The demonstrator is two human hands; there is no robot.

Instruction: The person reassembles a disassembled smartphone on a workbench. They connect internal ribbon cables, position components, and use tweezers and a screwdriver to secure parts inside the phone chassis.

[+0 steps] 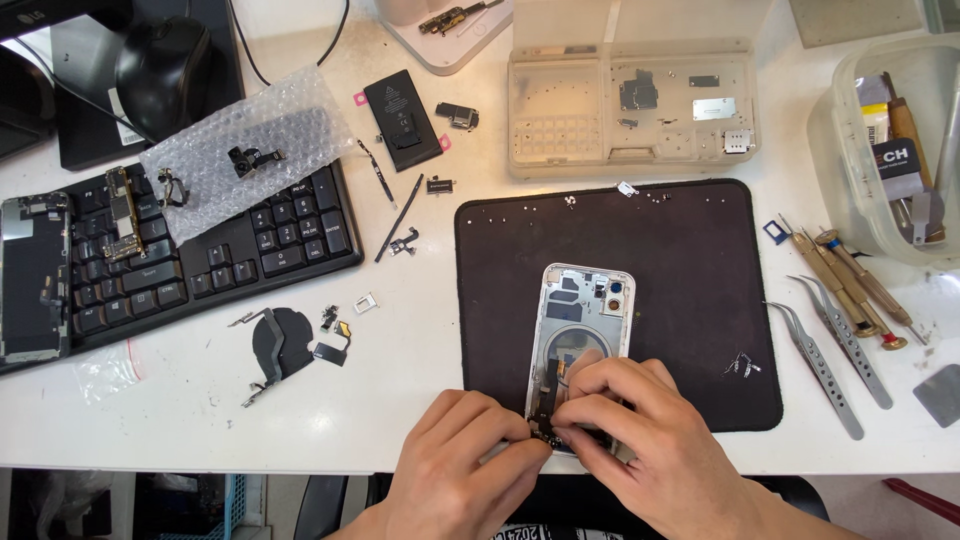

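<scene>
Fingers [590, 385] of both hands pinch a small dark part at the phone frame's [585, 300] lower end; bubble wrap [250, 150] on keyboard [200, 250].

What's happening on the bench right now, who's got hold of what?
A person is working on an opened phone housing that lies on a black mat. Both the left hand and the right hand pinch small dark parts at the housing's near end. Removed parts lie around: a black battery, a round coil with flex cable, a screen on a keyboard. Tweezers and screwdrivers lie untouched to the right, and a clear parts tray sits behind the mat.
</scene>
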